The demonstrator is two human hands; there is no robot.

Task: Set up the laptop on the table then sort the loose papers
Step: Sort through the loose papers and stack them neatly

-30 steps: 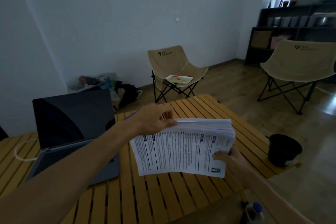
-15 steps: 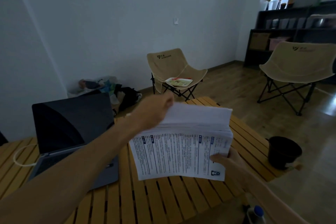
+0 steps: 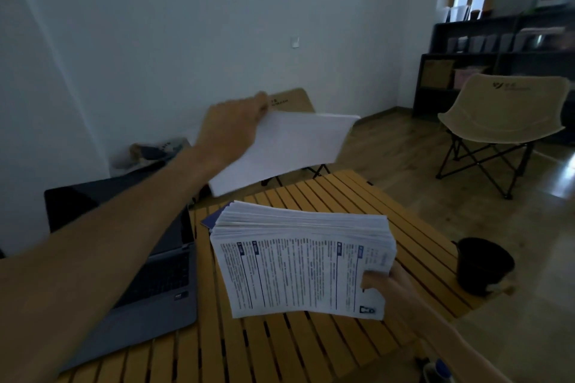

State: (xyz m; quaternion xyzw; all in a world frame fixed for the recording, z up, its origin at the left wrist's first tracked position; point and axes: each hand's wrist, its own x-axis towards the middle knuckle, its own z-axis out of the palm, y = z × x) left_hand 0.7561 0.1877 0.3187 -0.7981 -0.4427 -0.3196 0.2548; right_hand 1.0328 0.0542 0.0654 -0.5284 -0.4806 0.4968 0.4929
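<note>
White sheets (image 3: 289, 149) in left hand (image 3: 231, 130); right hand (image 3: 392, 292) grips stack (image 3: 305, 258).

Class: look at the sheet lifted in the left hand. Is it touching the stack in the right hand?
Apart. In the head view, the sheet is raised clear of the stack, with table slats visible between them.

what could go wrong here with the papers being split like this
1. The thick stack is pinched only at its near right corner by the right hand, and its left side fans out unsupported, so sheets could slide off onto the table.
2. The lifted bundle hangs from the left hand by one edge; a loose grip may drop it toward the open laptop.
</note>
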